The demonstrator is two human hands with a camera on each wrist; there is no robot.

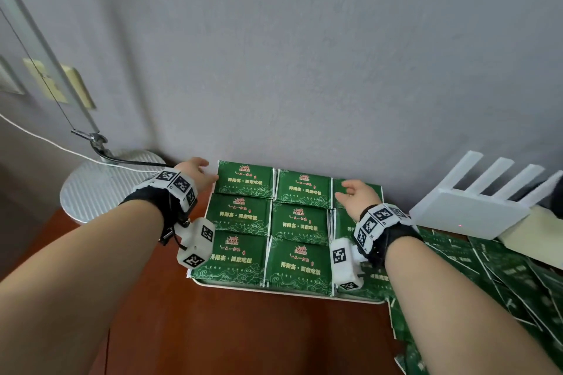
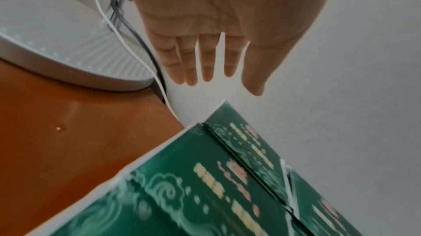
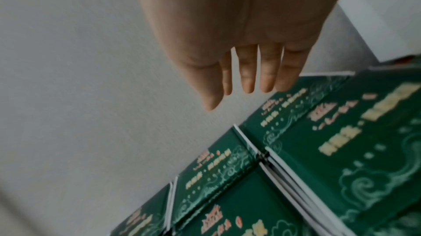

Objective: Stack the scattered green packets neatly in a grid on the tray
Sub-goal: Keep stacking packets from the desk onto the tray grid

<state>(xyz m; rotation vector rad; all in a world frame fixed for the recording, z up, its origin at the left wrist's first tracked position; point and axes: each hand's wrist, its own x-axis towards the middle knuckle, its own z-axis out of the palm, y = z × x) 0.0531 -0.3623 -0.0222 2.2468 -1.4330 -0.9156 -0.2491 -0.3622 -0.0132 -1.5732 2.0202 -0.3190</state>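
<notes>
1. The tray (image 1: 286, 292) was my landmark. My left hand (image 1: 195, 175) hung at its far-left corner, fingers straight and holding nothing; my right hand (image 1: 355, 196) hovered over its far-right stack, just as flat and empty.
2. I judged the step to be squaring up: press both palms inward along the tray's edges, gently, so no top packet slides.
3. I counted nine stacks of green packets (image 1: 300, 224) on the tray, three by three, though my right wrist hid part of the right column.
4. Right of the tray lay a loose heap (image 1: 499, 280), too overlapped to count.

Grey wall (image 1: 304, 55); reddish-brown wooden table (image 1: 146, 313).
</notes>
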